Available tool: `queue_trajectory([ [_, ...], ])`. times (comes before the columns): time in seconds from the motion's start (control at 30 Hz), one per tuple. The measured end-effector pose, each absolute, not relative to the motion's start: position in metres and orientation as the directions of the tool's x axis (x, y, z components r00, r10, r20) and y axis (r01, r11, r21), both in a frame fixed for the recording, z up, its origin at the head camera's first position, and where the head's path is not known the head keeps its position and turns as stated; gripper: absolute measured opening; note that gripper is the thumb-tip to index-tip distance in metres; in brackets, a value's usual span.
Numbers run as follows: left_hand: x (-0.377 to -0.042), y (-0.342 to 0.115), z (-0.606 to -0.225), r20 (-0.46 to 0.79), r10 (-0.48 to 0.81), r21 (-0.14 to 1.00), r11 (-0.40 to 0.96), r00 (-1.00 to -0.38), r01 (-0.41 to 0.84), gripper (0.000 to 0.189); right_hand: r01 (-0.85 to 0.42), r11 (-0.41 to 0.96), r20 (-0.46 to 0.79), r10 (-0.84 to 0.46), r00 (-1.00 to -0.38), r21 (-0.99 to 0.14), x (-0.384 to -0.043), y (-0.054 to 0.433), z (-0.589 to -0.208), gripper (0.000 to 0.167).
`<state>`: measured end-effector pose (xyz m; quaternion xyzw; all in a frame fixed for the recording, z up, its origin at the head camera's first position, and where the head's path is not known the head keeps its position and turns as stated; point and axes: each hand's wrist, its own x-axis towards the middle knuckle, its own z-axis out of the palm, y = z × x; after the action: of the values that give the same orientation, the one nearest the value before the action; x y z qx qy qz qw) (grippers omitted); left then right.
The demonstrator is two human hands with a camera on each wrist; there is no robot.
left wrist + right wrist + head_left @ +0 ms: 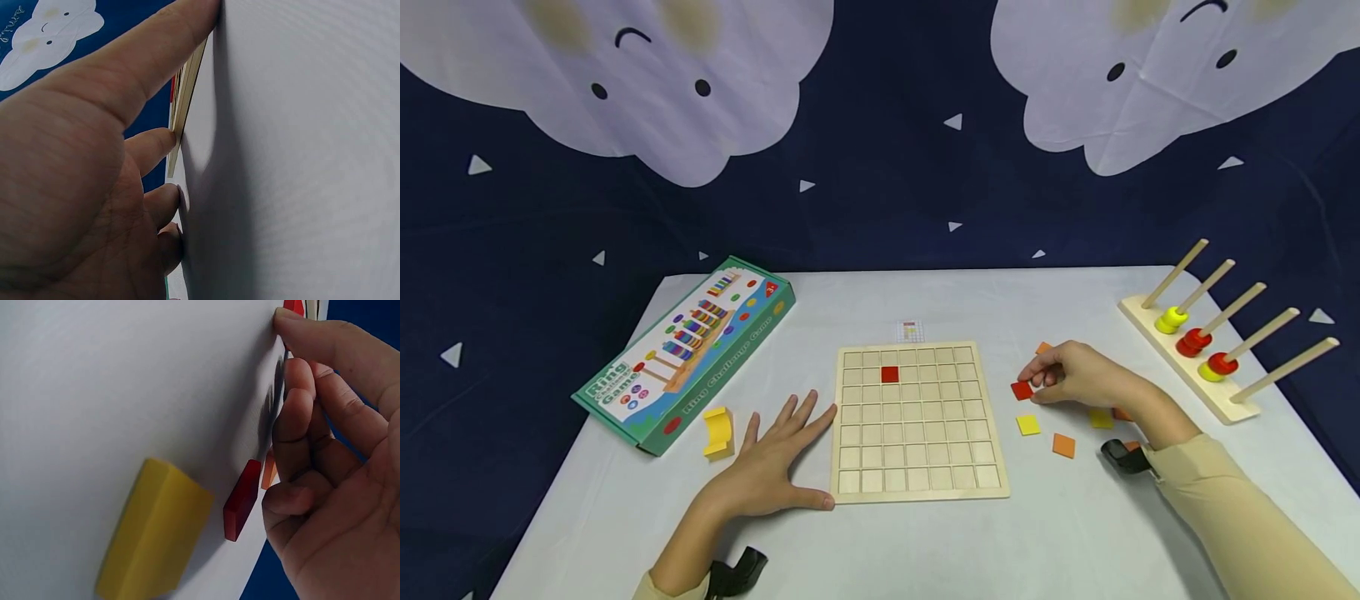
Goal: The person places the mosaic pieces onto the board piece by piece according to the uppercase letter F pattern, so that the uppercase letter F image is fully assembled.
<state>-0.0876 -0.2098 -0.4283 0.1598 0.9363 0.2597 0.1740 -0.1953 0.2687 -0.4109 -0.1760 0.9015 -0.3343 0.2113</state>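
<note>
A wooden grid board (917, 490) lies mid-table, with one red square tile (890, 374) in a cell near its top. My left hand (778, 462) is spread flat, index fingertip and thumb tip against the board's left edge; the left wrist view shows that edge (190, 81) beside the fingers. To the right of the board, my right hand (1082, 375) pinches another red tile (1021, 390) between thumb and fingertips. Near it lie a yellow tile (1028, 425) and an orange tile (1063, 445). More tiles sit partly hidden under the hand, among them a red one (242, 501) in the right wrist view.
A green ring game box (685, 350) lies at the left, near a yellow curved block (718, 433). Behind the board is a small printed grid card (910, 331). At the right, a wooden peg stand (1240, 410) carries red and yellow rings (1193, 342).
</note>
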Motion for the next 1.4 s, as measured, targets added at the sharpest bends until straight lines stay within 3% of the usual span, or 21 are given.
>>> queue_trajectory([
  [0.63, -0.088, -0.209, -0.43, -0.243, 0.394, 0.544, 0.812, -0.886, 0.212, 0.119, -0.218, 0.665, -0.177, -0.473, -0.863, -0.714, -0.2, 0.247, -0.406, 0.026],
  [1.4, -0.087, -0.211, -0.429, -0.232, 0.404, 0.544, 0.808, -0.885, 0.226, 0.118, -0.312, 0.614, -0.096, -0.54, -0.836, -0.725, -0.221, 0.157, -0.408, 0.024],
])
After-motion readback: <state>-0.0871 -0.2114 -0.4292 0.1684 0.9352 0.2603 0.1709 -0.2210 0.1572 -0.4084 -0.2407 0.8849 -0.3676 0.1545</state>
